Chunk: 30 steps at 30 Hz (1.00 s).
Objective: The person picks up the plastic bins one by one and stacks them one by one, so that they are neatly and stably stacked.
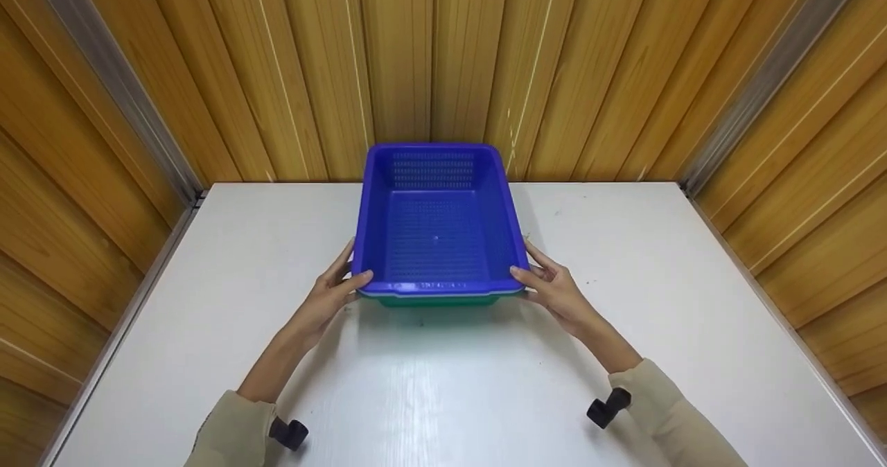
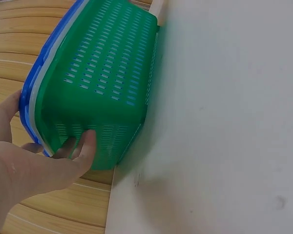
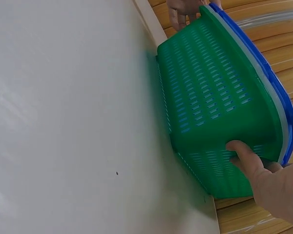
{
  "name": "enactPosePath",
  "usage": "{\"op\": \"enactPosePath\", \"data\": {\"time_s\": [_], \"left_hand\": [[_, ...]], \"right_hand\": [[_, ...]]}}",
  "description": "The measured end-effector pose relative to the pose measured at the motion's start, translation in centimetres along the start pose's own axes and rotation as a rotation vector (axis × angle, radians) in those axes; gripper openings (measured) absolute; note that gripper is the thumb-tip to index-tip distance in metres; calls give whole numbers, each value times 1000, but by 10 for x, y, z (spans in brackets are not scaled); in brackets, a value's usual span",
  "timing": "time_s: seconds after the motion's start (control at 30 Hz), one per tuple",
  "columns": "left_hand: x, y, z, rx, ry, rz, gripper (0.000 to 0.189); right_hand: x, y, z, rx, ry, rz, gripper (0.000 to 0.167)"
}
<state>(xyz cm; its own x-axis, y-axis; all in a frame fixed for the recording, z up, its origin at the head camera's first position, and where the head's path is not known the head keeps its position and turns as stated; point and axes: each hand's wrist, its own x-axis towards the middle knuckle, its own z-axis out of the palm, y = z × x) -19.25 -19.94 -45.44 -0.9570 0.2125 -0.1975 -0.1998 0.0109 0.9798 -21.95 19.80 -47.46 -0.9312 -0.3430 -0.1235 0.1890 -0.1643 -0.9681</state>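
Observation:
A stack of nested plastic baskets stands toward the back of the table. Uppermost is a blue basket, its slotted inside holding nothing. Below its rim a thin whitish rim shows, and outermost is a green basket with slotted sides. My left hand grips the near left corner, thumb on the blue rim and fingers against the green side. At the near right corner my right hand holds the stack in the same way. The green bottom is at or very close to the tabletop; contact is unclear.
The white table carries a few small dark specks. Wood-patterned panels rise behind it and at both sides, with grey metal strips in the corners. Beige sleeves with black wrist-worn devices cover my forearms.

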Motion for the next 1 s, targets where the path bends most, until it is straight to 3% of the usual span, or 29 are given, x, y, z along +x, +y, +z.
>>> {"op": "enactPosePath", "data": {"time_s": [0.43,0.87,1.0], "left_hand": [[3,9,-4,191,-58,51,83],[11,9,-1,199,-36,37,83],[11,16,-5,275,-60,24,84]], "right_hand": [[-2,-4,-17,-214,-115,6,69],[1,-9,-20,-253,-116,9,67],[4,-14,-29,-336,-131,-15,67]]}}
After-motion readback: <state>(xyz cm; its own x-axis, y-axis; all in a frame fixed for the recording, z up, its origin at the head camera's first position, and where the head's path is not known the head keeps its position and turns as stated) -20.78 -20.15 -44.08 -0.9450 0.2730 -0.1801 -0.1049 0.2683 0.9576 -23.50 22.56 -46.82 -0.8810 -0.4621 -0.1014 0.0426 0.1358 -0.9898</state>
